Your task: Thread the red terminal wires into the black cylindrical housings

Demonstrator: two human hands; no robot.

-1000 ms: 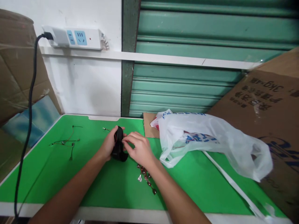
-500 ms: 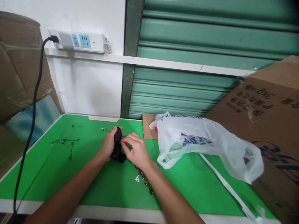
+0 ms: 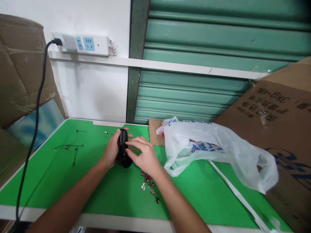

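Observation:
My left hand [image 3: 112,149] is closed round a glossy black plastic piece [image 3: 123,149], held above the green table top. My right hand [image 3: 143,154] is at the right side of this piece, its thumb and index finger touching it; anything small between those fingertips is hidden. A thin wire with a white connector [image 3: 106,133] sticks out to the left behind my left hand. Below my right hand lies a cluster of small shiny parts on reddish wires [image 3: 151,186], with a silvery round part [image 3: 143,186] beside it.
Thin wires [image 3: 66,147] lie on the left of the green table [image 3: 97,194]. A white plastic bag [image 3: 218,142] and a white strap [image 3: 238,191] are on the right. A black cable [image 3: 36,119] hangs at the left from a power strip [image 3: 92,44]. Cardboard boxes [image 3: 272,129] stand at both sides.
The black piece has turned in my left hand and shows more of its glossy inner side. My right hand has shifted slightly, its fingers more spread against the piece.

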